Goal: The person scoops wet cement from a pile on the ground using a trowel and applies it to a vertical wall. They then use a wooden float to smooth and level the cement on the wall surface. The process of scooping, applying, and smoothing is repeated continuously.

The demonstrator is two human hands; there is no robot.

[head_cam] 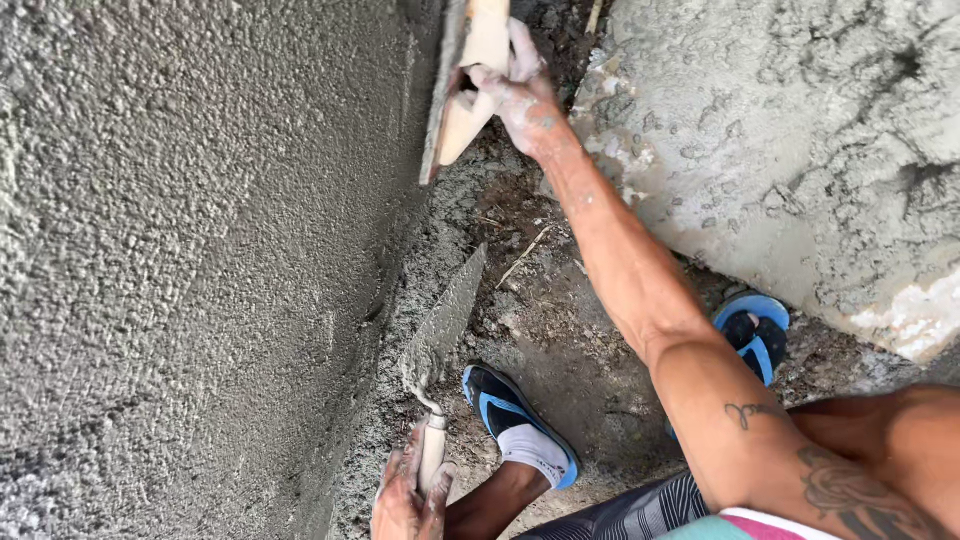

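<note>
The right hand (525, 95) is clenched on the wooden handle of a float (465, 85). The float is held up high, with its flat side pressed on the wet wall (200, 250). The hand is smeared with grey mud.

The left hand (410, 495) is down low. It is wrapped tight on the handle of a trowel (445, 320). The pointed blade is aimed up along the foot of the wall, and a little grey mix is stuck on it near the handle.

The wall is covered in rough, bumpy plaster that looks wet. It does not look smooth yet. So the step in hand seems to be the rubbing flat of the plaster with the float, while the trowel is kept ready.

For the next move, the float would need to be kept flat on the wall and pushed gently, so no plaster is pulled off.

Two feet in blue sandals (515, 415) are seen on the dirt ground (560, 340), which is strewn with crumbs of mix. A big grey block (800, 150) is seen on the right, well apart from the wall.
</note>
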